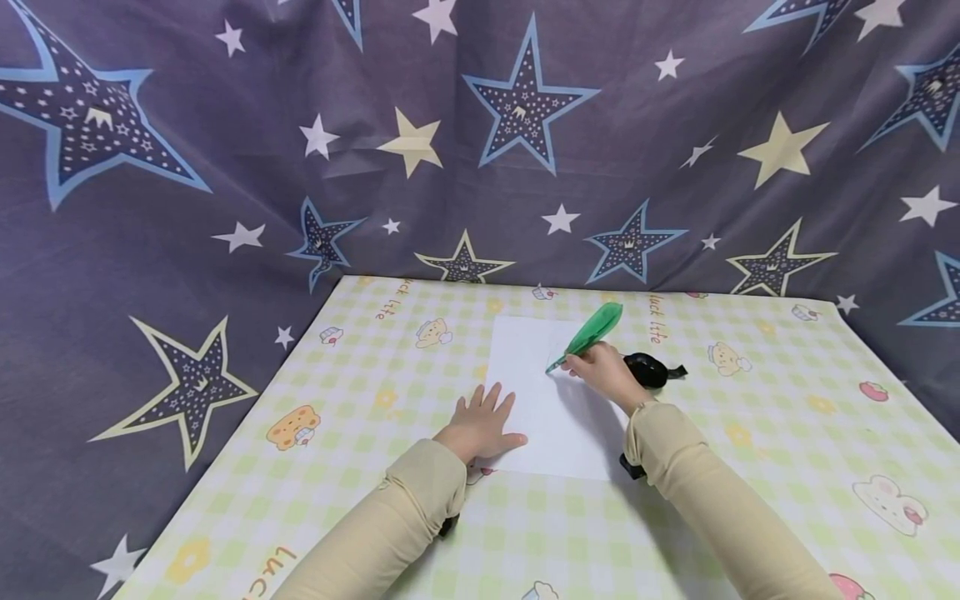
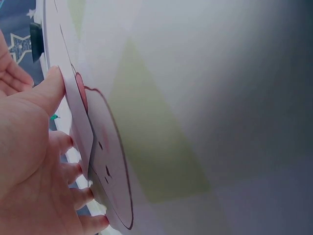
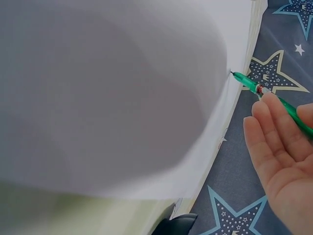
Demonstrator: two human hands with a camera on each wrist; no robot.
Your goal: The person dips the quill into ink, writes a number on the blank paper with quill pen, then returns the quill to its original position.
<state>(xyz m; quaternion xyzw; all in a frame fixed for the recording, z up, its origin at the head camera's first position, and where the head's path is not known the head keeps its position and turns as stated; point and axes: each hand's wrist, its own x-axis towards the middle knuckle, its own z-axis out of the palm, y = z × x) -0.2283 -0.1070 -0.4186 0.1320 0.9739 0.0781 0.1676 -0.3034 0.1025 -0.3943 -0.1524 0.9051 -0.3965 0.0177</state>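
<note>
On the table (image 1: pixel 750 433), toward its far edge, the left hand (image 1: pixel 480 425) presses flat, fingers spread, on the white paper's (image 1: pixel 558 429) near-left corner while the right hand (image 1: pixel 603 371) pinches a green feather pen (image 1: pixel 588 335), tip touching a sheet that looks blank, so writing seems barely begun.

Open tablecloth (image 1: pixel 757 433) around the paper (image 1: pixel 558 417); black object (image 1: pixel 647 369) beside it.

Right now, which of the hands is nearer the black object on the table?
Right. The right hand lies just beside the black object; the left hand rests across the paper.
</note>
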